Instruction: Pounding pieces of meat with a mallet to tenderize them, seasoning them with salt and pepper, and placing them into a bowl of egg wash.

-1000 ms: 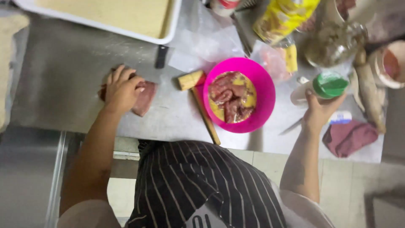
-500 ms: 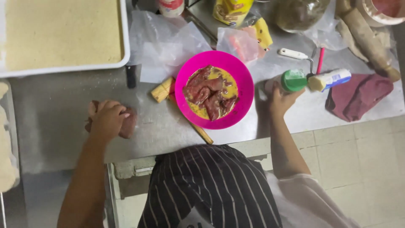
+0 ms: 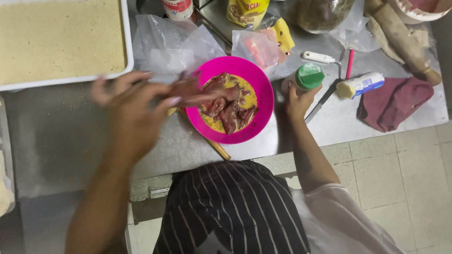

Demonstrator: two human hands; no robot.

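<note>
My left hand (image 3: 134,106) is blurred, raised above the steel counter, and holds a thin slice of raw meat (image 3: 197,91) that reaches over the left rim of the pink bowl (image 3: 263,101). The bowl holds several dark meat slices in yellow beaten egg. My right hand (image 3: 297,101) grips a small jar with a green lid (image 3: 308,76) just right of the bowl. A wooden handle (image 3: 219,149) pokes out from under the bowl's near side.
A white tray of breadcrumbs (image 3: 61,40) sits at the back left. Plastic bags (image 3: 174,42), a yellow packet (image 3: 247,10), a white-handled utensil (image 3: 320,57), a rolling pin (image 3: 400,37) and a maroon cloth (image 3: 395,101) crowd the back and right. The counter edge (image 3: 155,188) runs along my striped apron.
My left hand has lifted the meat slice off the counter and swung it right, toward the pink bowl. My right hand stays on the green-lidded jar.
</note>
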